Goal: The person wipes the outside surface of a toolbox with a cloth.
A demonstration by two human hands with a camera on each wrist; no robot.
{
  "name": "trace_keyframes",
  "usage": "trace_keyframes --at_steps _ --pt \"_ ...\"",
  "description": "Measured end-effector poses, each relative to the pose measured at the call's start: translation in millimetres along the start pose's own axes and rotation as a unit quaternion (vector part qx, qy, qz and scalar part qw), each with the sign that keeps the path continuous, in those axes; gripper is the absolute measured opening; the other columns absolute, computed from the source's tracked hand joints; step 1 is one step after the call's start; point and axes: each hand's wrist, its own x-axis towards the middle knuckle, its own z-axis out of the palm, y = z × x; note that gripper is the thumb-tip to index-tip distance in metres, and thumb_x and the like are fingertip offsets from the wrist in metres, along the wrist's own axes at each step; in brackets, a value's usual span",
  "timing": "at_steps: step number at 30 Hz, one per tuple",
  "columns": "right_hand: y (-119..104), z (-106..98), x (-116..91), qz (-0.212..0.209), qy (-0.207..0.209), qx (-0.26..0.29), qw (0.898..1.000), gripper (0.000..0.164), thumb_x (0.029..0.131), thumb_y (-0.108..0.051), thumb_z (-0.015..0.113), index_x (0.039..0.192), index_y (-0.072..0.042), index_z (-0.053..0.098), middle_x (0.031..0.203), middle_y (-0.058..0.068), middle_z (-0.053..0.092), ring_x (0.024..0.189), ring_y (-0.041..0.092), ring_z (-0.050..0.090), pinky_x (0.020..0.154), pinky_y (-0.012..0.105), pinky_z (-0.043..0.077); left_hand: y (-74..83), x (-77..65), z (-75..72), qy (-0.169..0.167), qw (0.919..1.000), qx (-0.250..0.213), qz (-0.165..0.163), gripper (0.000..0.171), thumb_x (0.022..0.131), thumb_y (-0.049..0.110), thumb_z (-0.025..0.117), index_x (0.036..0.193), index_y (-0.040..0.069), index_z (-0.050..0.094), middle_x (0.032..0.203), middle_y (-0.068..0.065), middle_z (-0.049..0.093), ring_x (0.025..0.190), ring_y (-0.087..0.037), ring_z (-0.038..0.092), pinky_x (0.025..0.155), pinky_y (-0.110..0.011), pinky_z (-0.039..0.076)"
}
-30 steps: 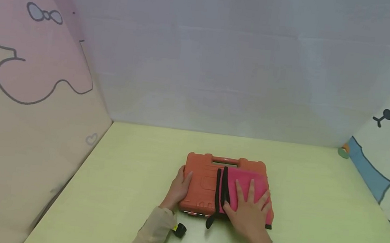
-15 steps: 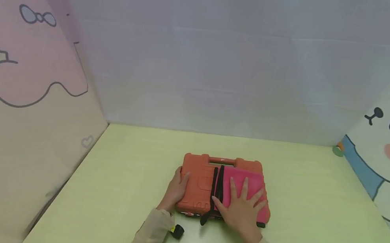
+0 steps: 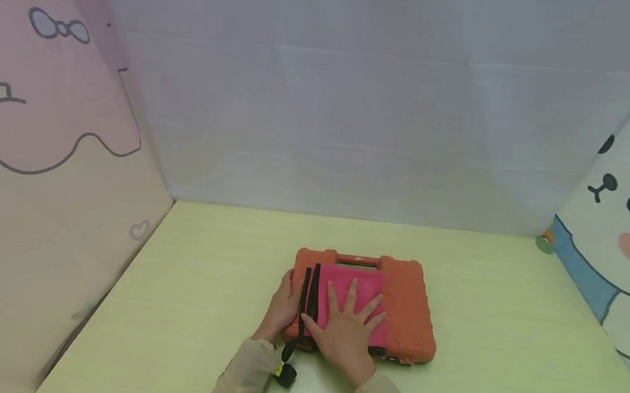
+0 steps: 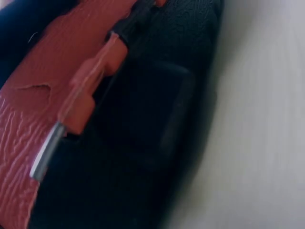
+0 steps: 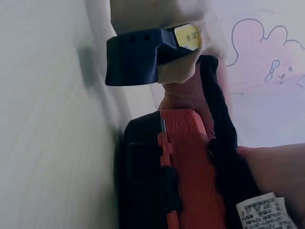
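Observation:
In the head view an orange-red plastic case (image 3: 409,309) with a carrying handle lies flat on the table. My left hand (image 3: 281,307) holds its left edge, thumb on top and fingers along the side. A pink fabric piece with black trim (image 3: 366,279), perhaps a pouch, lies over the case's left half. On it rests my right hand (image 3: 345,335), fingers straight and spread. In the right wrist view a white label (image 5: 267,212) hangs by the black trim (image 5: 220,105). The left wrist view shows the case's front side and latch hinge (image 4: 78,112) close up.
The pale yellow table (image 3: 507,345) extends around the case. A plain light wall (image 3: 322,127) stands behind it, with cartoon-printed side walls at left and right. Small black wrist cameras (image 3: 285,375) sit near both sleeves.
My right hand has slid the pink fabric piece leftward across the case, from its right half to its left, baring the right side. The left hand stays at the left edge.

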Motion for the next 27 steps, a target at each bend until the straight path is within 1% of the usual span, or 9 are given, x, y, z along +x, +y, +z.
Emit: trace_keyframes --at_steps 4,7,10,13,19,22,25,27 --pt "-0.5 -0.7 3.3 -0.001 -0.013 0.002 1.0 0.081 0.078 -0.07 0.048 0.145 -0.027 0.028 0.152 0.021 0.014 0.127 0.066 -0.001 0.095 0.077 0.008 -0.8 -0.1 -2.9 0.0 1.0 -0.004 -0.003 0.059 0.098 0.038 0.037 0.143 0.001 0.024 0.133 -0.024 0.046 0.118 -0.035 0.048 0.097 -0.05 0.039" --pt "7.5 -3.2 6.7 -0.002 -0.026 0.016 1.0 0.078 0.08 -0.064 0.051 0.145 -0.027 0.029 0.152 0.022 0.011 0.128 0.064 -0.005 0.096 0.076 0.006 -0.5 -0.2 -3.7 0.001 1.0 -0.003 -0.006 0.058 0.098 0.037 0.037 0.143 0.003 0.024 0.134 -0.023 0.045 0.119 -0.035 0.048 0.097 -0.051 0.038" --pt "21.7 -7.0 10.3 -0.003 -0.032 0.022 0.999 0.075 0.082 -0.058 0.053 0.145 -0.024 0.029 0.152 0.023 0.008 0.128 0.064 -0.006 0.096 0.076 0.005 0.5 -0.7 -2.8 -0.004 0.9999 -0.005 -0.011 0.058 0.098 0.038 0.036 0.144 0.004 0.023 0.135 -0.022 0.046 0.119 -0.034 0.048 0.097 -0.051 0.038" --pt "37.4 -11.6 14.0 0.004 -0.04 0.016 0.999 0.076 0.083 -0.056 0.052 0.146 -0.023 0.025 0.153 0.024 0.004 0.128 0.064 -0.008 0.097 0.076 0.005 1.2 -1.2 -2.2 -0.006 0.9999 0.001 -0.013 0.059 0.098 0.038 0.036 0.144 0.003 0.023 0.136 -0.022 0.044 0.12 -0.035 0.047 0.097 -0.051 0.037" --pt "70.2 -25.0 20.6 0.025 -0.045 0.022 0.998 0.079 0.086 -0.054 0.049 0.148 -0.019 0.016 0.152 0.025 -0.002 0.125 0.066 -0.008 0.097 0.075 0.004 1.7 0.0 -1.2 -0.001 0.9997 0.008 -0.024 0.06 0.098 0.037 0.036 0.144 0.002 0.021 0.142 -0.023 0.037 0.128 -0.038 0.038 0.102 -0.053 0.032" --pt "85.5 -32.3 23.1 0.038 -0.043 0.028 0.998 0.078 0.087 -0.052 0.047 0.148 -0.016 0.015 0.151 0.027 -0.004 0.124 0.068 -0.007 0.097 0.075 0.004 2.2 0.4 0.0 -0.004 0.9994 0.001 -0.033 0.06 0.098 0.038 0.036 0.145 0.002 0.02 0.143 -0.023 0.035 0.13 -0.038 0.037 0.103 -0.053 0.031" --pt "96.3 -38.4 23.1 0.039 -0.046 0.034 0.998 0.08 0.088 -0.056 0.044 0.148 -0.012 0.014 0.15 0.028 -0.004 0.124 0.068 -0.006 0.096 0.075 0.004 2.6 0.6 0.6 -0.006 0.9993 -0.004 -0.037 0.06 0.098 0.038 0.036 0.145 0.003 0.02 0.143 -0.023 0.035 0.13 -0.038 0.036 0.103 -0.054 0.03" --pt "101.9 -42.3 22.3 0.024 -0.055 0.036 0.998 0.085 0.087 -0.06 0.043 0.148 -0.009 0.014 0.15 0.029 -0.003 0.125 0.066 -0.007 0.096 0.076 0.005 2.8 0.6 1.0 -0.006 0.9992 -0.006 -0.04 0.06 0.098 0.038 0.036 0.145 0.003 0.02 0.144 -0.022 0.034 0.131 -0.037 0.035 0.104 -0.053 0.03"
